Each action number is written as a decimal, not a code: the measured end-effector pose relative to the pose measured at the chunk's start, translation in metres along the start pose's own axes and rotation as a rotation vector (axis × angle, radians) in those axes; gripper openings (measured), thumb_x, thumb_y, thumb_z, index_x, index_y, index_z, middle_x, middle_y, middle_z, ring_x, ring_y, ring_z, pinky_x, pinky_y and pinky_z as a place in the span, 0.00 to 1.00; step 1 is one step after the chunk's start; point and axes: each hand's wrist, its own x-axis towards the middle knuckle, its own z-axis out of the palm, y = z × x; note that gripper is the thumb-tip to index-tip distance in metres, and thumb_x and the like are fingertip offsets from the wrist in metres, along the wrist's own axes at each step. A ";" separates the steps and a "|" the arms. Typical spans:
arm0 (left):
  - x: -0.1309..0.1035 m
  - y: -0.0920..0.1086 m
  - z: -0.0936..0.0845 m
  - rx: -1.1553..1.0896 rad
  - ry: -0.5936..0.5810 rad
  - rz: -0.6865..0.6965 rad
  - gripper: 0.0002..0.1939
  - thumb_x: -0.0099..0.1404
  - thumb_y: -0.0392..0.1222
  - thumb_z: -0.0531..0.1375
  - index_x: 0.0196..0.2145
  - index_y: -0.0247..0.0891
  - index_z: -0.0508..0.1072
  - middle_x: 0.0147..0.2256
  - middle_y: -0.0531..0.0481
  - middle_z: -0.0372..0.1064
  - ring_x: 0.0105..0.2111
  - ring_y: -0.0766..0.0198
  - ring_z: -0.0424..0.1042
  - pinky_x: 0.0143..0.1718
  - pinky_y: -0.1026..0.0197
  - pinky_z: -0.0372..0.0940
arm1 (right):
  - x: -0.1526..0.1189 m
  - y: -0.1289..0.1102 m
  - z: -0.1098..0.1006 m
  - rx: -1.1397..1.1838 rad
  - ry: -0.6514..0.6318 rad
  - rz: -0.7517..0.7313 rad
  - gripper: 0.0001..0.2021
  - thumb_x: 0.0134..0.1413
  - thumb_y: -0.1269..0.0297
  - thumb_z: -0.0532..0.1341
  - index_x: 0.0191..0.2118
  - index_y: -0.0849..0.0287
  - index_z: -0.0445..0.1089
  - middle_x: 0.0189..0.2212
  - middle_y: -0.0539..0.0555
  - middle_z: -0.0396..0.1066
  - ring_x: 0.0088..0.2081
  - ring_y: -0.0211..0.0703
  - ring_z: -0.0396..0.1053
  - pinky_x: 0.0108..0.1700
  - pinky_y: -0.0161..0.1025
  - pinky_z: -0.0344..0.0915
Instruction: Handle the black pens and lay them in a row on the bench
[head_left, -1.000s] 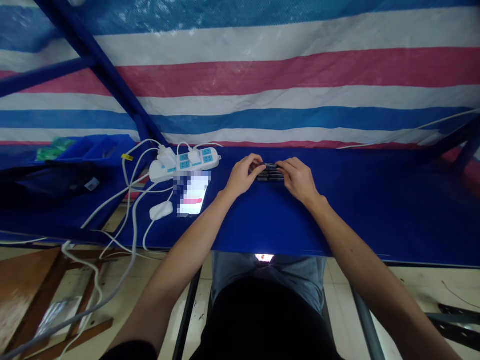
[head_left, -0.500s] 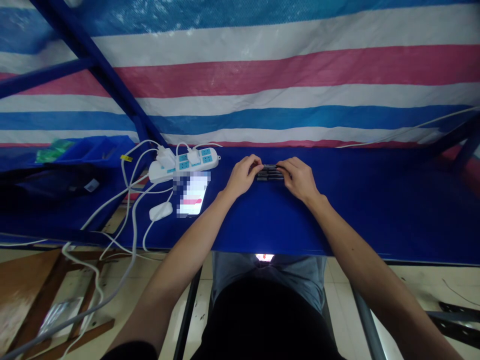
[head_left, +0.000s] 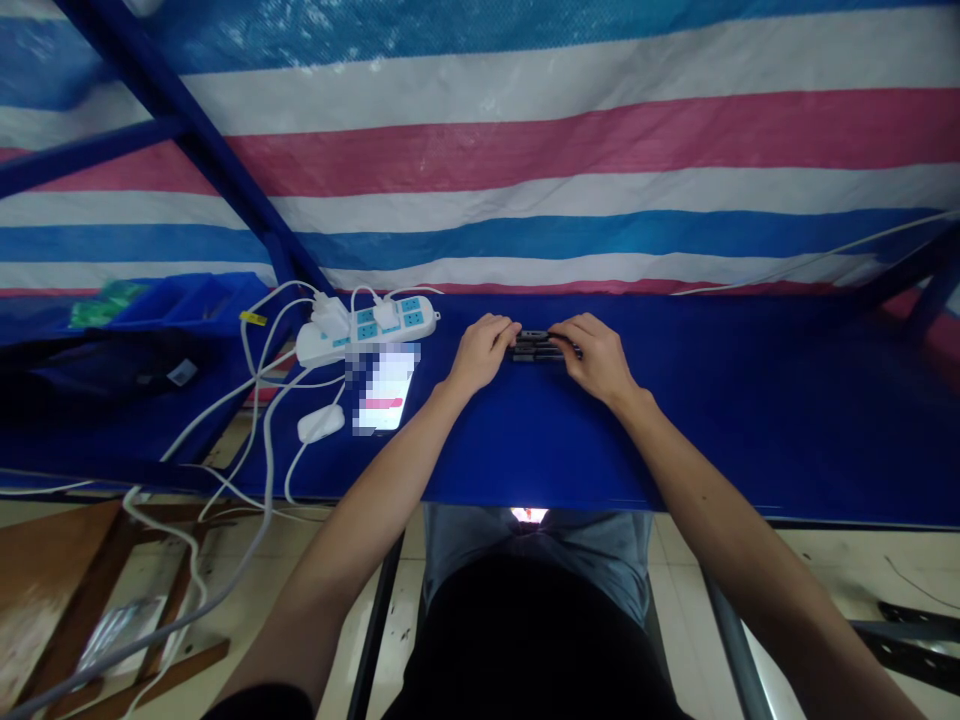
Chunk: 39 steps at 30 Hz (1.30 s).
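Note:
Several black pens (head_left: 534, 347) lie side by side in a row on the blue table top (head_left: 540, 430), pointing left to right. My left hand (head_left: 484, 350) rests at their left ends, its fingers curled and its thumb close to the index finger, touching the back pens. From the other side, my right hand (head_left: 592, 352) has its thumb and fingers closed around the right ends, which it partly hides. Between the two hands the middle of the pens stays visible.
Left of my hands lie a lit phone (head_left: 386, 395), a white power strip (head_left: 412, 317) with plugs, and a white adapter (head_left: 321, 423) among loose cables. Blue bins (head_left: 187, 300) and a dark bag (head_left: 97, 365) are farther left. A striped tarp (head_left: 562, 150) hangs behind the table.
My left hand has shifted slightly left, uncovering a bit more of the pens' left ends. My right hand has barely moved.

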 end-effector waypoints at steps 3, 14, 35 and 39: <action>0.000 0.000 0.000 -0.071 0.015 -0.011 0.10 0.77 0.47 0.56 0.40 0.41 0.72 0.38 0.49 0.75 0.39 0.61 0.73 0.43 0.57 0.67 | 0.000 0.000 0.000 -0.031 0.005 0.020 0.13 0.71 0.64 0.54 0.48 0.57 0.76 0.41 0.59 0.77 0.43 0.52 0.72 0.46 0.50 0.70; 0.001 -0.007 0.000 0.016 0.117 -0.103 0.29 0.79 0.55 0.48 0.22 0.40 0.64 0.22 0.51 0.64 0.28 0.62 0.68 0.34 0.57 0.62 | 0.000 0.005 -0.002 0.015 0.022 0.030 0.13 0.69 0.64 0.55 0.48 0.55 0.77 0.41 0.58 0.78 0.43 0.51 0.73 0.47 0.50 0.70; 0.000 -0.006 -0.001 -0.123 0.174 -0.115 0.12 0.78 0.46 0.54 0.36 0.41 0.72 0.31 0.51 0.73 0.32 0.64 0.72 0.37 0.58 0.63 | 0.000 0.017 -0.009 0.001 0.099 0.027 0.10 0.68 0.63 0.58 0.44 0.56 0.77 0.40 0.56 0.78 0.43 0.50 0.73 0.47 0.50 0.70; 0.001 -0.006 0.001 -0.081 0.084 -0.057 0.24 0.78 0.50 0.53 0.25 0.38 0.68 0.26 0.51 0.68 0.30 0.64 0.70 0.37 0.58 0.61 | 0.000 0.012 0.000 0.060 0.088 -0.021 0.08 0.68 0.63 0.60 0.47 0.56 0.76 0.40 0.56 0.79 0.42 0.51 0.73 0.47 0.50 0.70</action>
